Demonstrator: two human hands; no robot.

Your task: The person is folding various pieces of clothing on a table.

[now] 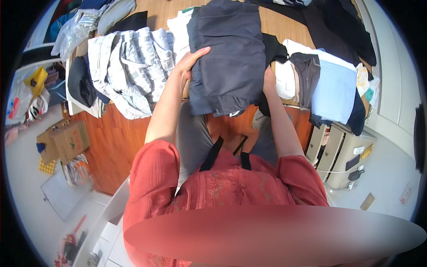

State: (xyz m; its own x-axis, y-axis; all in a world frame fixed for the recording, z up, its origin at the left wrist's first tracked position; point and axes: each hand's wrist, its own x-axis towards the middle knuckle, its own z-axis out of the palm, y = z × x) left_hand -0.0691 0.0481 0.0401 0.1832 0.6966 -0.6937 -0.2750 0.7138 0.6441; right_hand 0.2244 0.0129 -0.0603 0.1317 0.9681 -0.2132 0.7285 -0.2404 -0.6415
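Note:
A folded dark grey garment (230, 60) is held up in front of me, over the near edge of the wooden table. My left hand (193, 61) grips its left side, thumb lying on top and the other fingers hidden. At the right edge is my right hand (269, 80), its fingers out of sight behind the cloth. Black cloth (275, 50) shows past the garment on that side. To the left lies patterned white-and-grey clothing (133, 66); white cloth (178, 35) lies partly behind the held garment.
On the table (287, 25), a light blue striped garment (335, 86) and a dark grey one (306, 71) lie to the right. Black clothes (340, 36) lie at the far right. A cabinet with drawers (328, 147) stands lower right, a cardboard box (68, 138) on the left floor.

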